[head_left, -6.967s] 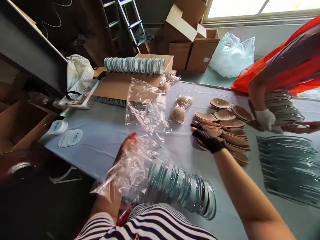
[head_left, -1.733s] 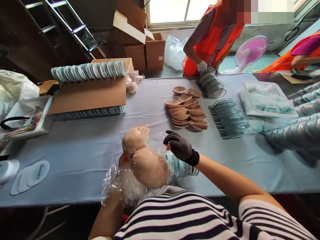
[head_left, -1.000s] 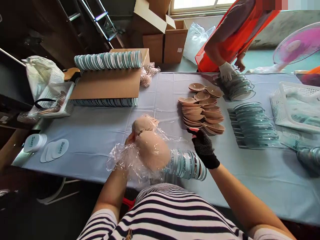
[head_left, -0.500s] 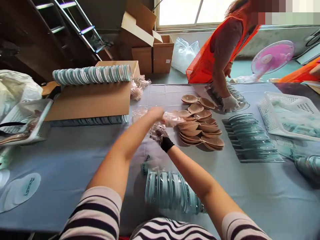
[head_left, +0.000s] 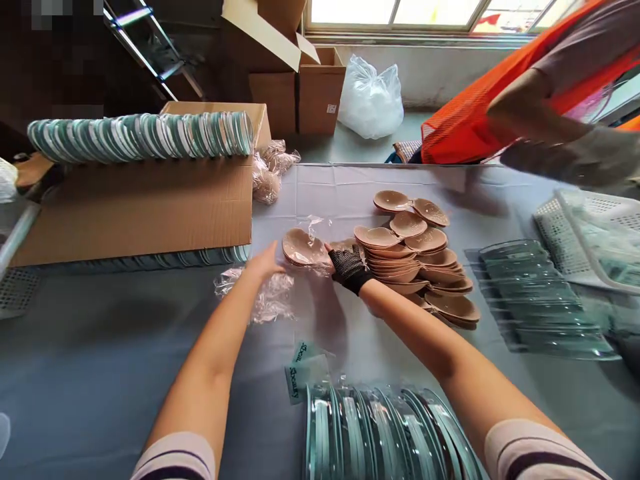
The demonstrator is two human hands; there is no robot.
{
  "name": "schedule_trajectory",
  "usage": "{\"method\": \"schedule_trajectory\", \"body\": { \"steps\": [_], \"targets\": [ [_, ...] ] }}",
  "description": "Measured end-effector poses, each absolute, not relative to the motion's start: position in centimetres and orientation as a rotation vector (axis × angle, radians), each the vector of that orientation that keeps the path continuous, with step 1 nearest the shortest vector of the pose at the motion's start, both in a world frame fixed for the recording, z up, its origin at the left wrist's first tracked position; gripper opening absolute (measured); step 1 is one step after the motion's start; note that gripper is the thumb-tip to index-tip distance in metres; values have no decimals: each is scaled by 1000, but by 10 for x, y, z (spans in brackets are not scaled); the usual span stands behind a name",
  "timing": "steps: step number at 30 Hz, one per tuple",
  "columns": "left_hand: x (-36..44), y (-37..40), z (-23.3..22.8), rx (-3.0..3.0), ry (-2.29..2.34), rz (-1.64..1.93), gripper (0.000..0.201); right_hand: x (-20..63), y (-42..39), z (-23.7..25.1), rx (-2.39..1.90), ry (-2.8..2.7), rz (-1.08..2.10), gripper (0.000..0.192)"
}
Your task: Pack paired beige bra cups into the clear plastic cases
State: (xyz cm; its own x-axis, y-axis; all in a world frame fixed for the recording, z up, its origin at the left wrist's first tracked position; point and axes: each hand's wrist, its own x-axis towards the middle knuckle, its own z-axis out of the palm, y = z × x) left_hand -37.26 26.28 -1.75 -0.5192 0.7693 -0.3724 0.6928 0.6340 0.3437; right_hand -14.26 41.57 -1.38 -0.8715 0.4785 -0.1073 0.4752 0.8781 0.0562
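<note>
**Showing its hollow side, a pair of cups point(head_left: 301, 247) lies on the bench point(head_left: 125, 360)**

A second ago the left hand point(head_left: 266, 262) holds a wrapped pair, bulging side up; now a pair rests on the bench between the hands, and clear film point(head_left: 276, 298) lies crumpled just beside the left wrist. By my reading, the wrapping is mostly off this pair, though a wisp of film shows at its far edge and I cannot tell whether it clings.

The hands, close together half a second ago, are now apart. The left, bare, has its fingers spread beside the left cup; contact is too blurred to judge. The right hand point(head_left: 349, 268), in a black fingerless glove, is over the join and part of the right cup; whether it pinches them, I cannot tell.

The left cup is tan, rounded and faintly shiny. The right one, half hidden by the glove, reaches close to the pile of cups point(head_left: 395, 267). Nearer the person, two printed cards point(head_left: 299, 382) lie beside a row of clear packs point(head_left: 385, 433).
</note>
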Motion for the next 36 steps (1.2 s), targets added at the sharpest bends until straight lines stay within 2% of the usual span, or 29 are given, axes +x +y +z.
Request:
{"method": "schedule_trajectory", "body": {
  "steps": [2, 4, 7, 8, 14, 21, 23, 25, 28, 31, 33, 35, 36],
  "targets": [
    [-368, 263, -32, 1132, 2342, 107, 112, -160, 423, -10, 753, 2820, 39, 59],
    [-362, 271, -38, 1119, 2390, 205, 94, -172, 434, 3, 737, 2808, 85, 41],
    [-361, 290, -29, 1098, 2518, 415, 49, -183, 450, 43, 648, 2849, 220, 35],
    [-363, 295, -22, 1107, 2556, 452, 41, -186, 454, 60, 619, 2846, 258, 35],
    [-384, 281, 42, 1206, 2656, 534, 30, -195, 460, 149, 550, 2806, 371, 38],
    [-386, 224, 97, 1293, 2737, 343, 22, -191, 423, 149, 492, 2719, 272, 51],
    [-386, 203, 112, 1308, 2756, 454, 21, -187, 408, 154, 500, 2817, 223, 51],
    [-386, 178, 128, 1301, 2749, 716, 19, -178, 393, 169, 496, 2955, 128, 55],
    [-380, 136, 144, 1183, 2536, 1257, 20, -146, 373, 200, 429, 3302, -234, 60],
    [-369, 103, 141, 1004, 2104, 1754, 26, -101, 364, 213, 614, 3925, -824, 52],
    [-358, 91, 127, 949, 1803, 1942, 29, -76, 363, 204, 1107, 4092, -1564, 45],
    [-347, 88, 111, 962, 1605, 1981, 31, -64, 361, 185, 1451, 3526, -2489, 46],
    [-340, 89, 103, 984, 1559, 1970, 31, -62, 359, 175, 1391, 3186, -2708, 50]
  ]
}}
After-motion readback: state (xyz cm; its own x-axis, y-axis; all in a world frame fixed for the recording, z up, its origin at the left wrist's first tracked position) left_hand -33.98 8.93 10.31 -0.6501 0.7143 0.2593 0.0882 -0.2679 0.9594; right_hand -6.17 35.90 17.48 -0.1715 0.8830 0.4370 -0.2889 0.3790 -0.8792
